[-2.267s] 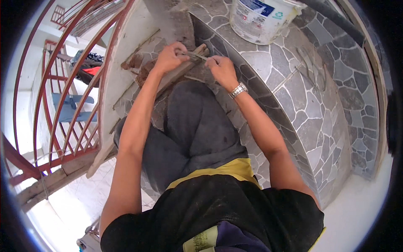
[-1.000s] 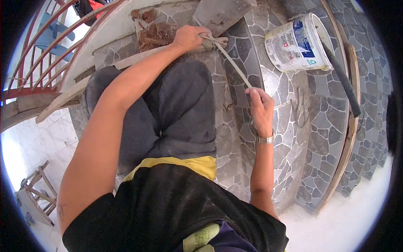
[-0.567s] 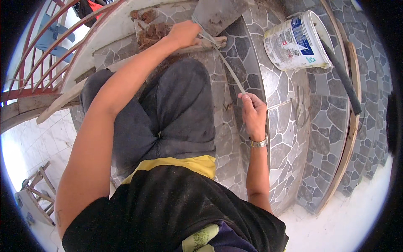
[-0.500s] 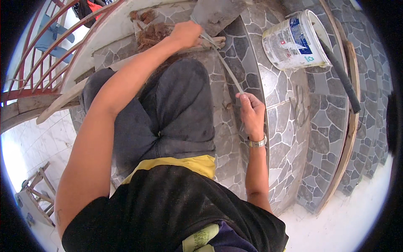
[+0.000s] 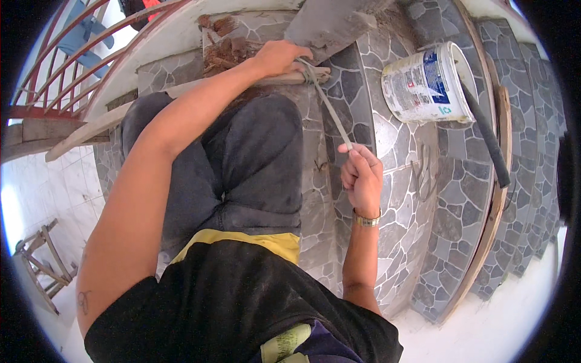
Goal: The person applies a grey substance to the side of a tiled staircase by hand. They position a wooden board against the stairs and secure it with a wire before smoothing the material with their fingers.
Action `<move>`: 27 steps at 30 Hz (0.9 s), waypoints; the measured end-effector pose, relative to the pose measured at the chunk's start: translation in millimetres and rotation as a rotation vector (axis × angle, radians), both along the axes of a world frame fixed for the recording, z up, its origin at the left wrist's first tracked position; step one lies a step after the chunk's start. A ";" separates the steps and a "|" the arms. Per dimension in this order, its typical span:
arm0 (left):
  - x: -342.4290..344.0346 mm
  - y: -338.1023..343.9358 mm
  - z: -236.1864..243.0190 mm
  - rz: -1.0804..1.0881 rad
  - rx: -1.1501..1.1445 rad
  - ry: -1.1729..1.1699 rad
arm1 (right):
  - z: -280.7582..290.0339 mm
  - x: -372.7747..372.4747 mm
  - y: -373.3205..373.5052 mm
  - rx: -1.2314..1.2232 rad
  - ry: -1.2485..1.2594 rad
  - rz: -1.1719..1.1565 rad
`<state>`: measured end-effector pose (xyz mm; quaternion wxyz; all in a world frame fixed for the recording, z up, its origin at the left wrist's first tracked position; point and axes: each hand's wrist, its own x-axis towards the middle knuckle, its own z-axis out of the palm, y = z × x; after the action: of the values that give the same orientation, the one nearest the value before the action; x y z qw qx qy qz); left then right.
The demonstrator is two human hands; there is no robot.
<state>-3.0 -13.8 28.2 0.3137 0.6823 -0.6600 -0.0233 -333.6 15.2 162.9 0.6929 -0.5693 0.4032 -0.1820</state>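
Since the earliest frame, the right hand [image 5: 361, 175] has drawn away from the end of a long pale wooden batten [image 5: 287, 79]; it pinches a narrow grey-green strap [image 5: 332, 112] looped near that end; the left hand [image 5: 281, 58] bends over the batten, its grip unclear.

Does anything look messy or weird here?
Yes: brown, crumbly debris lies scattered on the tiles beyond the left hand. It looks messy against their neat pattern; I can't tell what it is. The bucket looks tipped, but the curved lens may cause that.
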 end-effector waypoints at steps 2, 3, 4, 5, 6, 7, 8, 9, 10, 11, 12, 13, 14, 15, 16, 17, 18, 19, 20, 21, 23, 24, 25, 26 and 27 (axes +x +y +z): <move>2.0 -1.7 -0.2 0.007 0.086 -0.011 | 0.6 -0.5 -0.4 0.027 -0.046 -0.014; 3.6 -1.6 -0.4 0.001 0.172 -0.025 | 0.4 0.2 -1.7 0.055 -0.097 -0.040; 2.8 -2.0 2.5 0.007 0.169 -0.016 | -0.3 -1.3 -4.8 0.052 -0.088 -0.034; 3.3 -2.6 5.9 -0.006 0.198 0.018 | -2.0 -4.1 -9.1 0.094 -0.155 -0.083; 3.5 -2.8 9.3 -0.019 0.225 0.051 | -4.2 -7.4 -13.5 0.135 -0.221 -0.132; 9.6 -2.2 10.0 -0.008 0.223 0.055 | -7.1 -8.9 -15.3 0.166 -0.238 -0.122; 17.2 -2.8 11.8 -0.076 0.255 0.031 | -9.3 -10.8 -13.8 0.165 -0.234 -0.112; 23.4 -3.1 13.2 -0.145 0.287 0.007 | -10.4 -12.8 -10.0 0.157 -0.181 -0.077; 29.5 -4.1 10.2 -0.135 0.283 0.010 | -12.5 -14.6 -6.1 0.148 -0.128 -0.041; 34.2 -4.7 6.6 -0.186 0.254 -0.019 | -15.2 -15.1 -1.6 0.126 -0.105 0.014; 38.0 -4.8 2.5 -0.237 0.225 -0.049 | -16.2 -14.0 2.9 0.123 -0.102 0.024; 34.3 -5.7 5.5 -0.236 0.220 -0.041 | -14.2 -14.0 8.4 -0.013 0.052 0.100; 30.9 -8.4 9.3 -0.204 0.263 -0.067 | -12.4 -14.8 10.4 -0.149 0.206 0.176; 27.6 -10.9 13.1 -0.173 0.306 -0.093 | -11.9 -17.9 7.7 -0.296 0.336 0.290; 25.8 -14.3 18.9 -0.173 0.297 -0.087 | -14.0 -19.3 6.0 -0.304 0.344 0.290; 24.0 -17.5 24.6 -0.158 0.352 -0.131 | -18.8 -20.1 4.6 -0.507 0.342 0.359; 21.9 -19.0 29.4 -0.142 0.408 -0.176 | -22.5 -20.6 3.3 -0.710 0.338 0.428; 22.6 -19.9 28.8 -0.139 0.402 -0.171 | -24.2 -19.5 2.7 -0.743 0.378 0.440; 23.7 -20.9 28.3 -0.149 0.411 -0.176 | -27.7 -19.9 0.8 -0.748 0.381 0.445; 25.0 -21.7 28.0 -0.160 0.420 -0.181 | -33.1 -21.2 -1.9 -0.856 0.463 0.522; 29.9 -25.8 19.5 -0.139 0.433 -0.144 | -49.3 -22.0 -6.7 -0.982 0.611 0.628; 32.9 -27.4 15.3 -0.128 0.449 -0.110 | -64.5 -23.9 -8.3 -0.992 0.612 0.640; 29.6 -30.5 19.3 -0.130 0.443 -0.109 | -82.9 -29.0 -11.2 -1.005 0.646 0.636; 24.8 -31.4 25.4 -0.132 0.509 0.008 | -89.5 -27.4 -9.9 -1.019 0.681 0.634; 21.4 -31.8 31.5 -0.134 0.576 0.125 | -93.5 -27.5 -9.6 -1.002 0.720 0.657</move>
<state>18.5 -45.5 59.7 0.1453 0.6955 -0.6490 -0.2721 -361.1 5.6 69.4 0.1891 -0.9377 0.2822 0.0728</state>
